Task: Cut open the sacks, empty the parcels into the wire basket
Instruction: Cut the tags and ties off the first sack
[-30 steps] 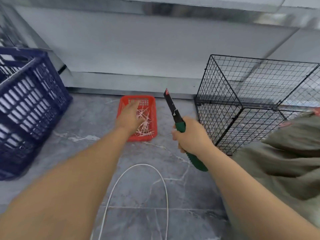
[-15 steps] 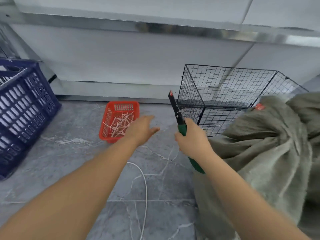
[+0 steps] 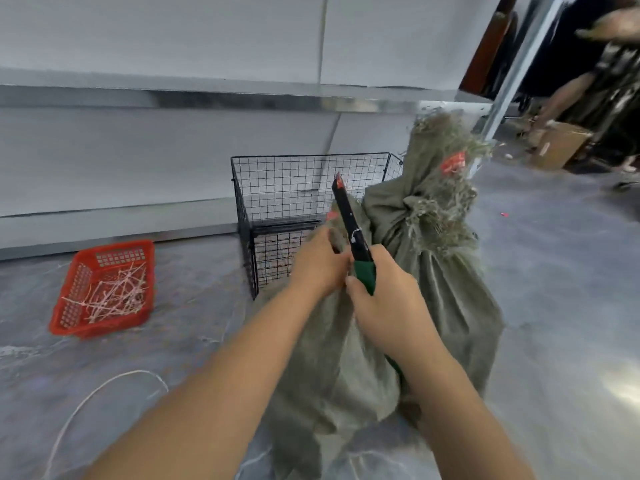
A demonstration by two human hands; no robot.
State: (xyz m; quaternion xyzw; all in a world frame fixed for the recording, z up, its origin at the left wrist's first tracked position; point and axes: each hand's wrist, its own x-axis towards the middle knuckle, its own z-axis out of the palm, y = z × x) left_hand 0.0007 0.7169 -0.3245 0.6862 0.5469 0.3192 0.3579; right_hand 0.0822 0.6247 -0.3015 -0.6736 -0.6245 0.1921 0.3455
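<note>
Grey stone floor [image 3: 554, 306] carries the wire basket [image 3: 284, 188] by a white wall. Against the basket's front and right lean the sacks [image 3: 446, 289] — left grip [image 3: 320, 263] curled on one sack's neck, right grip [image 3: 384, 299] closed round a knife [image 3: 350, 223], blade up. Red tray [image 3: 119, 252] lies left of the basket.

grey marbled floor [image 3: 194, 327] runs back to a low wall ledge. red basket [image 3: 104, 249] sits on it at left, near the ledge, with white and pink ties [image 3: 114, 296] inside. black wire basket [image 3: 242, 220] stands to its right, well apart, by the ledge. two grey-green sacks stand upright: near sack [image 3: 346, 358] just in front of the wire basket, far sack [image 3: 450, 289] at its right side. white cord [image 3: 86, 400] loops bottom left. cardboard box [image 3: 557, 148] far right, blurred.
</note>
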